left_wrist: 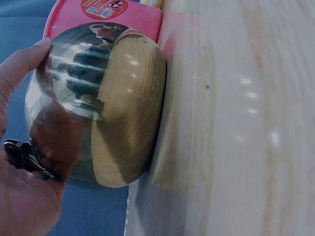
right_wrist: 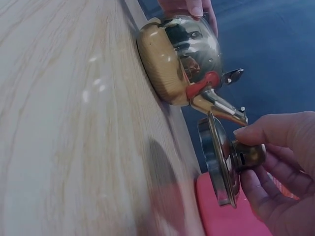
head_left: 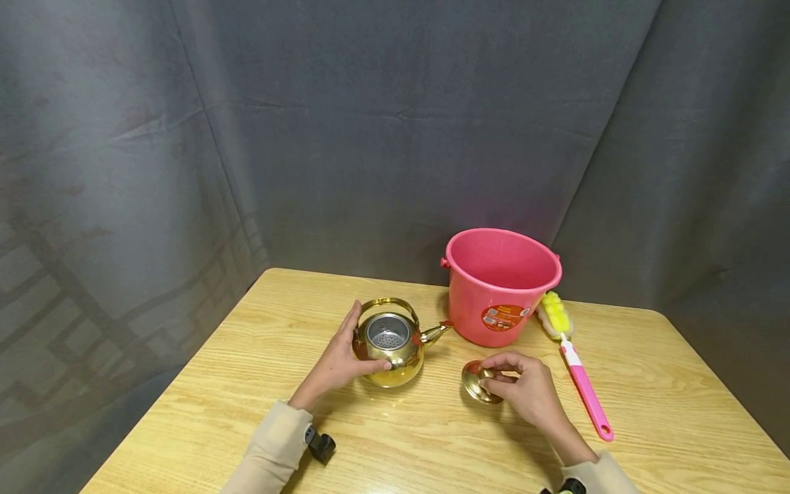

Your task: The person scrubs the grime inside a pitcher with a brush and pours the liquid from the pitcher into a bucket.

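A shiny gold teapot stands upright on the table without its lid, a perforated metal strainer showing in its mouth. Its hoop handle is raised and its spout points right toward the bucket. My left hand holds the pot's left side, thumb along the front and fingers behind. In the right wrist view, the gold lid is tilted on edge, and my right hand pinches its knob between thumb and fingers. The lid is raised over the table, to the right of the teapot, with its shadow below.
A pink bucket with a red label stands behind the spout. Right of it lies a brush with a yellow sponge head and a pink handle. Grey cloth hangs behind the wooden table.
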### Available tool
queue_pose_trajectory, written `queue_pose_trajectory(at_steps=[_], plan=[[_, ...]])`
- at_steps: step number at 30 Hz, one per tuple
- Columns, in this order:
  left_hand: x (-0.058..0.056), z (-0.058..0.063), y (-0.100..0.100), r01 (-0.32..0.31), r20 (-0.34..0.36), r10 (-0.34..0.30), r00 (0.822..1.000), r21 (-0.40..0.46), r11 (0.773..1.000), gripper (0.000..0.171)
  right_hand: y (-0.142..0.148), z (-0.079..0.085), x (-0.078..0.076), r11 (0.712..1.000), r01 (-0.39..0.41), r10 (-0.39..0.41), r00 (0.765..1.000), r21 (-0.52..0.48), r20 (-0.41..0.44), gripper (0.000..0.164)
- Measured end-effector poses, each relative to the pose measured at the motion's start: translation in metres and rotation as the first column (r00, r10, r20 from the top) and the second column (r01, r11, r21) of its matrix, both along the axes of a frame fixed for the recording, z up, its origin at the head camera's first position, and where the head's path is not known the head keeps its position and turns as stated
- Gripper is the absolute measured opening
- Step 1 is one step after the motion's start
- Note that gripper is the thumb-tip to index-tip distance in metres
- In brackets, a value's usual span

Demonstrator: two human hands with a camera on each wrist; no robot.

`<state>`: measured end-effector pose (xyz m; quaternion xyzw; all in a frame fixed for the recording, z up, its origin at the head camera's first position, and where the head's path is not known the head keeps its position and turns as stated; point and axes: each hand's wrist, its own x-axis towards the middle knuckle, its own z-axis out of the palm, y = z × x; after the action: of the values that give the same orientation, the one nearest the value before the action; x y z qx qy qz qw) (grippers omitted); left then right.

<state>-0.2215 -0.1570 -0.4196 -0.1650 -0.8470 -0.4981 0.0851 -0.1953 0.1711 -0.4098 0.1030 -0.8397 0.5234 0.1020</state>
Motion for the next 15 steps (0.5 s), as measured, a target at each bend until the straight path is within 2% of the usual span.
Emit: queue_pose_trajectory(at_steps=[15], plan=[[-0.0007,0.0004,0.0001,-0.005,0.03,0.005,1.0,0.0,1.0,0.125,0.0039,-0.0058,-0.001,0.999,0.021,-0.023,0.997,0.031,0.073,0.025]])
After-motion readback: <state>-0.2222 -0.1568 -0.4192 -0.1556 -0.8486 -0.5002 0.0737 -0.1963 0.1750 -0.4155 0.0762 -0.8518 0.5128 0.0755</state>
